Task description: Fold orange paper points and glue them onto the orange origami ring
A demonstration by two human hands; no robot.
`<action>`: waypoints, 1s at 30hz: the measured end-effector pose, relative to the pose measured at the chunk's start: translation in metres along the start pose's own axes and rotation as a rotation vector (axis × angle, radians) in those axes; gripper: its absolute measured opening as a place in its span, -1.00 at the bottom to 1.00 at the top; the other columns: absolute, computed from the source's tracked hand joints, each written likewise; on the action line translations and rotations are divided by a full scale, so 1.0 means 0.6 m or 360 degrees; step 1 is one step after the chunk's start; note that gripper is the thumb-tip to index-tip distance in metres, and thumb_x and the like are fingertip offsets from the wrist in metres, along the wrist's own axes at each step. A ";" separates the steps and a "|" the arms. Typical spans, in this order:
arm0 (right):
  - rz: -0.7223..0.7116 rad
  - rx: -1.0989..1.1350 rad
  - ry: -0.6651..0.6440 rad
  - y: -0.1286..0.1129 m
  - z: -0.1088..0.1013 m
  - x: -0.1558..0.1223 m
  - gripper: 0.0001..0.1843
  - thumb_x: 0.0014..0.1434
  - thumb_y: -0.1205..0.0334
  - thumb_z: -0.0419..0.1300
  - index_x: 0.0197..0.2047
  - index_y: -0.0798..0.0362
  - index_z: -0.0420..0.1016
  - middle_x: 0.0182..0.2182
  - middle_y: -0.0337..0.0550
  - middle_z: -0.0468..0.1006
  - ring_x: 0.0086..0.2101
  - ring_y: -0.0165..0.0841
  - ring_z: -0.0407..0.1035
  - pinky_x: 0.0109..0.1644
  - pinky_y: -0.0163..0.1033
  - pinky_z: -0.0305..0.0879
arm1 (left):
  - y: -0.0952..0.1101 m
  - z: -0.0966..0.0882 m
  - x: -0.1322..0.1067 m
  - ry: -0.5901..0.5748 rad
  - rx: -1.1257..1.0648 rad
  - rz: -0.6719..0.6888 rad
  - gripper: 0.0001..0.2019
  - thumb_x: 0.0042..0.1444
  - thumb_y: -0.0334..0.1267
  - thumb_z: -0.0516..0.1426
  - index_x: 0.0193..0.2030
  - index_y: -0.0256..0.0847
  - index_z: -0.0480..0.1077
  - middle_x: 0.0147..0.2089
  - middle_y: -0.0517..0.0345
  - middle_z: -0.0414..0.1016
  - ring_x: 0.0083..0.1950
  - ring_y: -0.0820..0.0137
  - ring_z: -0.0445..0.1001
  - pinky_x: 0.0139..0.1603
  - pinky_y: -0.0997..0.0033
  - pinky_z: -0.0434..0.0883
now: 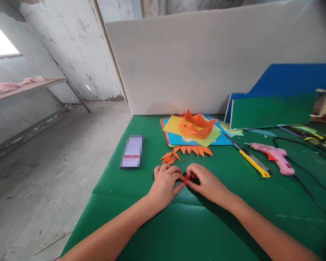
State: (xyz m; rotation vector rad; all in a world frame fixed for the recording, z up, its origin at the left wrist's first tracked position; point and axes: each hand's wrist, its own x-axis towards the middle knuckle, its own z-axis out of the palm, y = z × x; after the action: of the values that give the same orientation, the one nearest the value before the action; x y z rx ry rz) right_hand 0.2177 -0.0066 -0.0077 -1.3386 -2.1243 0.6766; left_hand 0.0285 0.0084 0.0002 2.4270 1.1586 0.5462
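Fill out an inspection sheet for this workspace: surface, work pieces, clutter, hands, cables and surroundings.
Surface: glossy green tabletop covering, creased.
Work pieces: small orange paper piece, mostly hidden; loose folded orange paper pieces beyond; pointed orange paper ring on multicoloured paper sheets.
Clutter: rectangular phone, screen pixelated; yellow-handled cutter; pink plastic glue gun.
Hands: bare left hand and right hand pinch the small piece.
Cables: thin black cable from the glue gun, running rightward.
Surroundings: tall white panel; blue board; green board; grey floor.
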 end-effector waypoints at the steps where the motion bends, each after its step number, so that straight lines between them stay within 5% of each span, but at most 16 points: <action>1: -0.0001 0.0012 -0.0020 0.000 -0.002 0.000 -0.84 0.18 0.37 0.17 -0.38 0.02 0.24 -0.40 -0.26 0.33 -0.35 -0.36 0.24 -0.32 -0.28 0.15 | 0.001 0.000 0.000 0.0000 0.0009 -0.0001 -0.94 0.13 -0.21 0.22 -0.27 -0.08 0.51 -0.09 0.21 0.52 -0.04 0.24 0.31 0.00 0.14 0.12; 19: -0.0061 0.0204 -0.0155 0.006 -0.011 -0.002 -0.76 0.24 0.45 0.04 -0.14 -0.03 0.44 -0.12 -0.14 0.37 -0.15 -0.33 0.32 -0.08 -0.24 0.27 | 0.009 0.008 -0.008 0.0087 0.0172 -0.0040 -0.96 0.09 -0.27 0.23 -0.29 -0.07 0.47 -0.11 0.17 0.45 -0.04 0.24 0.31 0.01 0.14 0.16; 30: -0.0078 0.0165 -0.0135 0.003 -0.014 -0.002 -0.78 0.13 0.51 0.06 -0.27 0.01 0.40 -0.21 -0.17 0.41 -0.29 -0.37 0.31 -0.23 -0.27 0.26 | 0.017 0.001 -0.019 0.0055 0.0336 0.0121 -0.85 0.19 -0.36 0.11 -0.30 -0.07 0.49 -0.14 0.17 0.47 -0.07 0.27 0.29 -0.01 0.11 0.11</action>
State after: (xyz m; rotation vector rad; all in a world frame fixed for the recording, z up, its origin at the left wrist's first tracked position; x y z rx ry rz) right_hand 0.2249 -0.0058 -0.0028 -1.2189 -2.1498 0.8248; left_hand 0.0287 -0.0064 0.0028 2.6598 1.1959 0.5134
